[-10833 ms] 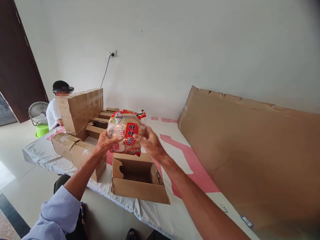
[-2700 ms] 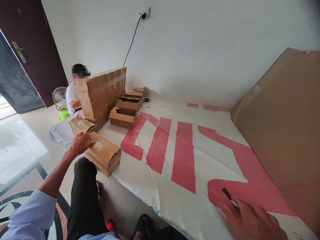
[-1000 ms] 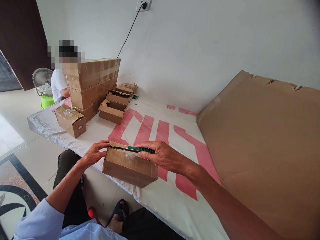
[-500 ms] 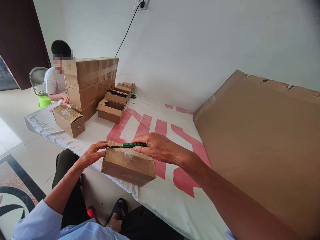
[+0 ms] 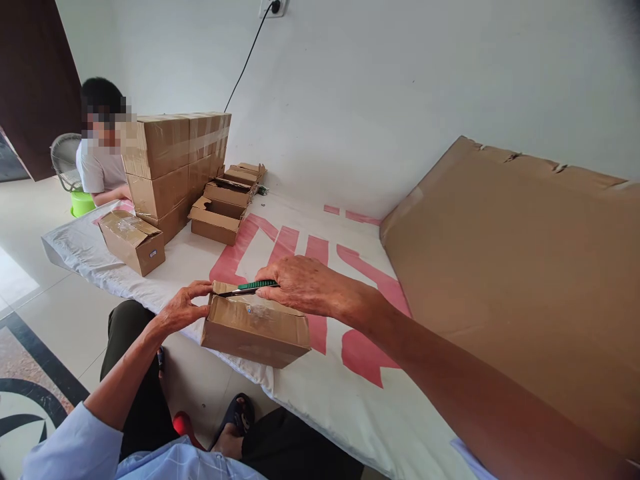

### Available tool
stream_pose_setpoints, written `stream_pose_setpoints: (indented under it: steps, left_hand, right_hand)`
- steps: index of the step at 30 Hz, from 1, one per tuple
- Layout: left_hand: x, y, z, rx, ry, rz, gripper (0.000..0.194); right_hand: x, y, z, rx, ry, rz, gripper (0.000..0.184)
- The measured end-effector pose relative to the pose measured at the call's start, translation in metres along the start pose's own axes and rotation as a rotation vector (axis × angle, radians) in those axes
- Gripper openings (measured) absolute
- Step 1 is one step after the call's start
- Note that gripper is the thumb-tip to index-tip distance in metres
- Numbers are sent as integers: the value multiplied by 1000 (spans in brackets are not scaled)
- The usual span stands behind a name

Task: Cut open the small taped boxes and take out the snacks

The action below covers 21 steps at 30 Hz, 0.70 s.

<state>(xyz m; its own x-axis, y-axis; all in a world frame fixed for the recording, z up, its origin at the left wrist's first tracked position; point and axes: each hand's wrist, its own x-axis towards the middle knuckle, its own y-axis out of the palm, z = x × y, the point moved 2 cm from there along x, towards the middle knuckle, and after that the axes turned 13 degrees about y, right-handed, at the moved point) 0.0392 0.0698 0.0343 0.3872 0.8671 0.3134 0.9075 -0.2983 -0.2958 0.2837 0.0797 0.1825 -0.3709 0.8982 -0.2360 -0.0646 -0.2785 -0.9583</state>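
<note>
Where blade (image 5: 230, 293) meets cardboard box (image 5: 255, 337), ridged handle (image 5: 256, 285)

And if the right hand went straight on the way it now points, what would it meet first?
Probably the box: the cutter in the right hand leads, its blade seeming already at the box's left end. Just beyond are the fingers of the left hand; exact depth is unclear.

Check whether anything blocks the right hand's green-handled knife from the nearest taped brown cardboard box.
Nothing visible does. The right hand has the green-handled knife at the top of the taped brown cardboard box. The left hand touches the box's left end, close to the blade tip.
</note>
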Motion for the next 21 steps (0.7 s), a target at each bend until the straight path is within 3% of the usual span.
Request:
stream_pose_setpoints:
  steps: [15,18,21]
  left_hand:
    - [3,4,-8,-21,26,27,47]
    - [3,2,-4,-25,10,5,48]
    - [1,0,-2,-20,6,-12,47]
  right_hand:
    - [1,0,29,-353,63,42,28]
    - [-3,-1,16,-341,61,38,28]
    - [-6,12,-14,-344,62,13,29]
